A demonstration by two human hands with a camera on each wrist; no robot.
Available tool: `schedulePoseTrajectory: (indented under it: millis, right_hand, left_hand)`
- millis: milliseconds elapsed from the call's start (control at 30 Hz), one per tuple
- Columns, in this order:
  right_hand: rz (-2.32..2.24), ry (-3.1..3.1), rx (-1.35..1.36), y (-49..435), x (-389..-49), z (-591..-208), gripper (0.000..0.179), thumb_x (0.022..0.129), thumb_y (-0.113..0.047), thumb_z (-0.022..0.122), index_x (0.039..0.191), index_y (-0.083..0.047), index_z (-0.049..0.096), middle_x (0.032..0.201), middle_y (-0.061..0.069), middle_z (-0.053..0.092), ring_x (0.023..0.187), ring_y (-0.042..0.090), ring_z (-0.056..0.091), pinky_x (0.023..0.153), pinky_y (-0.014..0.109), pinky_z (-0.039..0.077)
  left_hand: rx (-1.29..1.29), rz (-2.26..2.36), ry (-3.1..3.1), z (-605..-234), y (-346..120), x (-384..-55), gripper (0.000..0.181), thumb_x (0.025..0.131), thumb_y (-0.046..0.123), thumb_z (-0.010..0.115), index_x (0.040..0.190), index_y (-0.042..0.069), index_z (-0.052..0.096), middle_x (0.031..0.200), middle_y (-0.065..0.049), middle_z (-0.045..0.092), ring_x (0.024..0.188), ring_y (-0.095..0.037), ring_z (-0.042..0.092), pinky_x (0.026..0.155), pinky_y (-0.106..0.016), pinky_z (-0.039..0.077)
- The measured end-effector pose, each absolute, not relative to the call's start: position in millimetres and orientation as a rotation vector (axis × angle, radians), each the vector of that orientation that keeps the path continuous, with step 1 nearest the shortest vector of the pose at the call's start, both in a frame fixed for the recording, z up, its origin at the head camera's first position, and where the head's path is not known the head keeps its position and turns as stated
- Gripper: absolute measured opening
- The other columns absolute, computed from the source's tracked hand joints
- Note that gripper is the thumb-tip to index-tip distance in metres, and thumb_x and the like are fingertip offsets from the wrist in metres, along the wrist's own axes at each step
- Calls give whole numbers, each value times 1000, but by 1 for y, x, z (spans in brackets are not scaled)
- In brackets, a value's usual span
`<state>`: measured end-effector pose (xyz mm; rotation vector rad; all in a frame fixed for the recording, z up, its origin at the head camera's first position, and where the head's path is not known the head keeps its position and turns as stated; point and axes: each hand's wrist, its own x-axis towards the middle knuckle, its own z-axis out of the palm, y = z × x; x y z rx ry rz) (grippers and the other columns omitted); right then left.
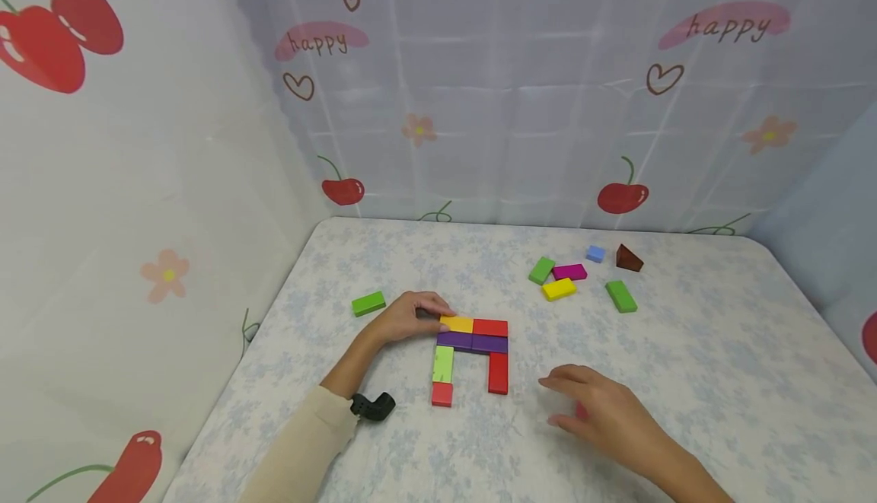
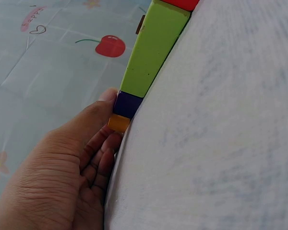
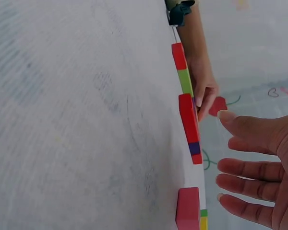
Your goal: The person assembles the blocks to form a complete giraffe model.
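Holding the orange-yellow block: left hand, "happy"-printed curtain behind.

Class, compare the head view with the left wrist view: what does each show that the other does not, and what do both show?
Only the head view shows the right hand, the blue block, the magenta block and the yellow block.

Only the left wrist view shows the palm side of the curled fingers close up.

Both show the left hand at the orange block, plus the light green block and small red block.
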<state>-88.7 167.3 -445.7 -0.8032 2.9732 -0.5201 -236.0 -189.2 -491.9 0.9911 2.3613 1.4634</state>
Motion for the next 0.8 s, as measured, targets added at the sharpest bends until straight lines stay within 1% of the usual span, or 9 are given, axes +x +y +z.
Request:
schedulePoseTrajectory:
  millis: [100, 167, 300, 500, 600, 800]
  right_hand:
    - [-530, 2962, -709, 174, -89, -449, 46, 77, -35, 89, 119, -22, 76, 121, 0, 68, 102, 18, 66, 81, 39, 59]
    - [-535, 2946, -677, 178, -89, -453, 46, 77, -38, 88, 118, -21, 77, 120, 0, 68, 107, 21, 66, 83, 42, 58]
    - [-526, 2941, -661, 183, -88, -457, 47, 76, -41, 87, 117, -20, 77, 119, 1, 67, 106, 21, 66, 82, 42, 58]
    - [-509, 3016, -691, 192, -86, -459, 46, 74, -32, 91, 116, -19, 77, 116, 0, 67, 104, 21, 65, 80, 41, 59]
    - [-500, 3036, -685, 199, -87, -461, 44, 74, -27, 92, 114, -18, 78, 113, -1, 68, 100, 19, 65, 78, 39, 59]
    - [-488, 2970, -568, 209, -91, -464, 39, 74, -22, 91, 110, -13, 78, 104, -6, 67, 84, 10, 63, 73, 35, 57]
  left_hand:
    - [975, 1467, 2361, -492, -189, -236, 29, 89, 4, 78, 118, 0, 75, 115, -14, 71, 108, -23, 64, 96, -40, 51]
    - [966, 1472, 2357, -492, -189, -236, 30, 89, 4, 78, 118, 0, 75, 115, -13, 71, 108, -23, 64, 96, -42, 51]
    - [961, 1470, 2355, -493, -190, -237, 29, 89, 4, 78, 118, 1, 76, 115, -12, 71, 108, -20, 64, 97, -42, 51]
    - [970, 1463, 2367, -495, -190, -237, 29, 89, 4, 78, 118, 2, 76, 114, -10, 72, 107, -16, 64, 97, -41, 51]
    - [979, 1464, 2370, -496, -190, -238, 29, 88, 3, 78, 117, 2, 76, 114, -10, 72, 107, -16, 64, 96, -39, 51]
    - [992, 1465, 2375, -495, -190, -238, 28, 89, 3, 78, 117, 1, 76, 114, -12, 71, 107, -18, 64, 95, -34, 51]
